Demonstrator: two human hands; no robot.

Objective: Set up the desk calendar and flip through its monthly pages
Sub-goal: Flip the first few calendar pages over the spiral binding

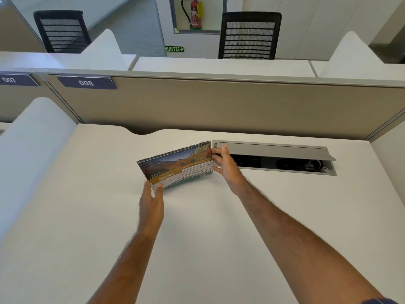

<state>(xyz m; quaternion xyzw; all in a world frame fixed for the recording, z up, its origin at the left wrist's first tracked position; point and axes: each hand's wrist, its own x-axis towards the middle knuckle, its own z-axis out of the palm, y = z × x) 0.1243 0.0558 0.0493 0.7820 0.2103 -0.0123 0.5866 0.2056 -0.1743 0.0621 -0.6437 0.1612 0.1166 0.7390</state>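
Observation:
A spiral-bound desk calendar [177, 165] stands on the white desk [197, 227], turned a little askew, its spiral on top. The front page shows a landscape photo and the word JANUARY. My left hand [151, 205] pinches the page's lower left corner between thumb and fingers. My right hand [225, 165] grips the calendar's right edge, thumb on the front near the top corner. Both forearms reach in from the bottom of the view.
Right of the calendar, an open grey cable box [274, 157] is sunk into the desk, lid tilted up. A beige partition [219, 106] closes the desk's far side, with white dividers at left and right. Two black chairs stand beyond it.

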